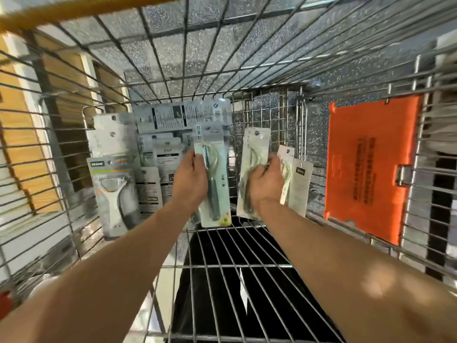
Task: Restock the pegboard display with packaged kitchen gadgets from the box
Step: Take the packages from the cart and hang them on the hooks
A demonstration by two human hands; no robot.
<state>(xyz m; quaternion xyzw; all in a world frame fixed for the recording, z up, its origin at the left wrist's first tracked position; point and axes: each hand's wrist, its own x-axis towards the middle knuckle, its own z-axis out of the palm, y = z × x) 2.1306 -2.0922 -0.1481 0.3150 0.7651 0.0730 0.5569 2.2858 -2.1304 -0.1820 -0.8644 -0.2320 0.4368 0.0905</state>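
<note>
Both my arms reach down into a wire shopping cart (267, 112). My left hand (190, 180) grips one carded peeler pack (214, 174) with a dark handle, held upright. My right hand (265, 184) grips a small bunch of similar pale carded packs (254, 147), fanned out, with two more cards (300, 184) sticking out to its right. A pile of packaged kitchen gadgets (158, 144) lies against the cart's left corner, among them a white Y-shaped peeler pack (115, 191). No pegboard is in view.
An orange plastic flap (371, 169) with dark print hangs on the cart's right wire wall. The folding wire seat (237, 268) lies under my forearms. A yellow handle bar (74, 8) crosses the top left. Brown shelving shows through the left wall.
</note>
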